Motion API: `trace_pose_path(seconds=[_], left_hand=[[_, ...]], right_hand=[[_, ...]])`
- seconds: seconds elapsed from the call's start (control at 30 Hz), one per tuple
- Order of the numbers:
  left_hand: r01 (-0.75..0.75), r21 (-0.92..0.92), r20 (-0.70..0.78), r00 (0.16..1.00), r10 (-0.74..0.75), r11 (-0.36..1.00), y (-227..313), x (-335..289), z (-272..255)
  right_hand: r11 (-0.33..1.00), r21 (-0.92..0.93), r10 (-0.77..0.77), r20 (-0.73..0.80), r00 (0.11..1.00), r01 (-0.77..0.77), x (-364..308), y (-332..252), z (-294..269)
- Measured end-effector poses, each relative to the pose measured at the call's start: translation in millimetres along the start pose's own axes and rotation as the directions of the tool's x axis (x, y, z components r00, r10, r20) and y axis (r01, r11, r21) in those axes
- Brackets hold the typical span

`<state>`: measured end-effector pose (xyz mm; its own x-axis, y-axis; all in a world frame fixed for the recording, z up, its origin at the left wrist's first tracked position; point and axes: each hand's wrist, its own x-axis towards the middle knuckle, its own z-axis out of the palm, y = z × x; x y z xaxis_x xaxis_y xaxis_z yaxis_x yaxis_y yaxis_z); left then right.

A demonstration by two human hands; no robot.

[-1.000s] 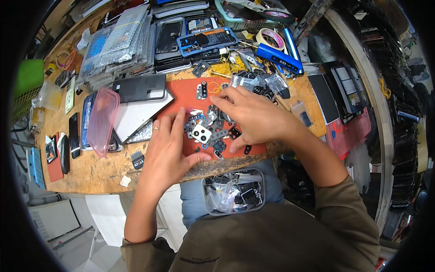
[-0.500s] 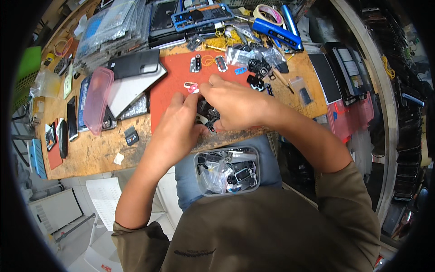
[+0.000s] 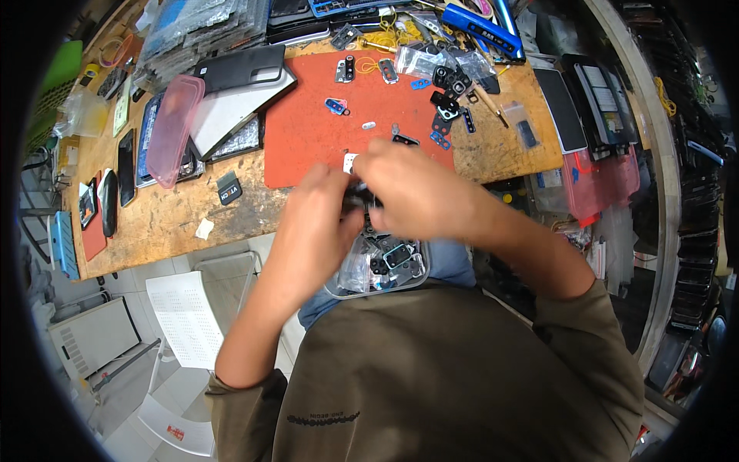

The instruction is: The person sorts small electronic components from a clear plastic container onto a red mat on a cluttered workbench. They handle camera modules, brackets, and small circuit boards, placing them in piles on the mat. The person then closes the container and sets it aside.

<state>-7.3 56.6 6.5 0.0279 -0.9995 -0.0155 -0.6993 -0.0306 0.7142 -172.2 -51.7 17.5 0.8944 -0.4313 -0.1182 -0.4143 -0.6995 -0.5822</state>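
Observation:
My left hand (image 3: 317, 223) and my right hand (image 3: 419, 192) meet at the near edge of the red mat (image 3: 308, 150), fingers bent inward. Between them is a cluster of small dark phone parts (image 3: 359, 194), blurred and partly covered by my fingers. Both hands close around it. Just below, on my lap, a clear plastic box (image 3: 377, 291) holds several black camera-lens frames and small plastic bags. A white piece (image 3: 349, 162) lies beside my fingertips. Farther up the mat are a blue lens frame (image 3: 336, 106) and a small pale oval piece (image 3: 369, 125).
Black lens covers (image 3: 446, 102) lie at the mat's right, near a wooden-handled tool (image 3: 490, 105). A pink translucent lid (image 3: 174, 131) leans by a white panel (image 3: 235, 123) at left. Bagged phone parts (image 3: 208, 38) are stacked behind. A white chair (image 3: 185, 319) stands below the table.
The view has shifted, so the table sits higher in it. My hands have come nearer to me, off the mat toward the box, which they now partly cover. More small pieces show on the mat.

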Motion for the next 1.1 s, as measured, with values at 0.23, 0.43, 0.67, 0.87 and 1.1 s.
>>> trace_pose_path(seconds=[0.23, 0.43, 0.67, 0.87, 1.1], left_hand=[[0.062, -0.132, 0.077, 0.996, -0.052, 0.989, -2.0, -71.3, 35.7], [-0.020, -0.036, 0.073, 0.997, 0.023, 0.999, -4.6, -92.6, 38.4], [-0.194, 0.120, 0.033, 0.981, 0.192, 0.974, -23.1, -80.4, 53.9], [-0.257, 0.140, -0.059, 0.962, 0.267, 0.956, -32.0, -89.4, 50.8], [-0.180, 0.314, 0.125, 0.981, 0.147, 0.932, -53.3, -93.2, 70.7]], right_hand=[[0.998, 0.062, 0.022, 0.019, 1.000, -0.023, -55.5, -22.7, 69.7], [0.997, 0.020, -0.067, -0.162, 0.985, 0.071, -79.7, -17.3, 82.9], [0.997, 0.041, -0.058, -0.174, 0.983, 0.066, -85.5, -1.0, 80.2], [0.997, -0.066, -0.056, -0.165, 0.985, 0.045, -97.1, 3.9, 81.5], [0.990, -0.136, -0.061, -0.182, 0.981, 0.036, -85.1, 5.4, 116.3]])
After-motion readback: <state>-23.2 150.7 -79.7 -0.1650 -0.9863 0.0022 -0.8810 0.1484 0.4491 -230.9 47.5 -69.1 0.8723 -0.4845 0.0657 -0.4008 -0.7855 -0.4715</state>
